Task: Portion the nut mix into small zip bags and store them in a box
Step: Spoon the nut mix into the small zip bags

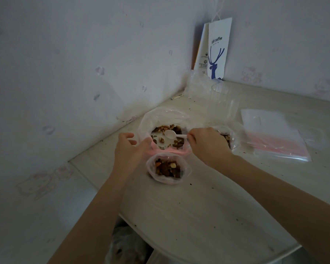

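Observation:
A large clear bag of nut mix (168, 137) lies open on the table near the wall. My left hand (131, 149) pinches its near left rim and holds it open. My right hand (206, 143) grips the handle of a white plastic spoon (171, 134), whose empty bowl hangs over the nuts. In front of the big bag stands a small zip bag (167, 167), open and filled with nut mix. Another small filled bag (226, 137) sits behind my right hand, partly hidden by it.
A stack of empty zip bags (276, 134) with pink seals lies at the right. A clear plastic cup (220, 88) and a white coffee paper bag (216, 52) stand in the corner. The table edge (141, 231) curves close to me; walls close the left and back.

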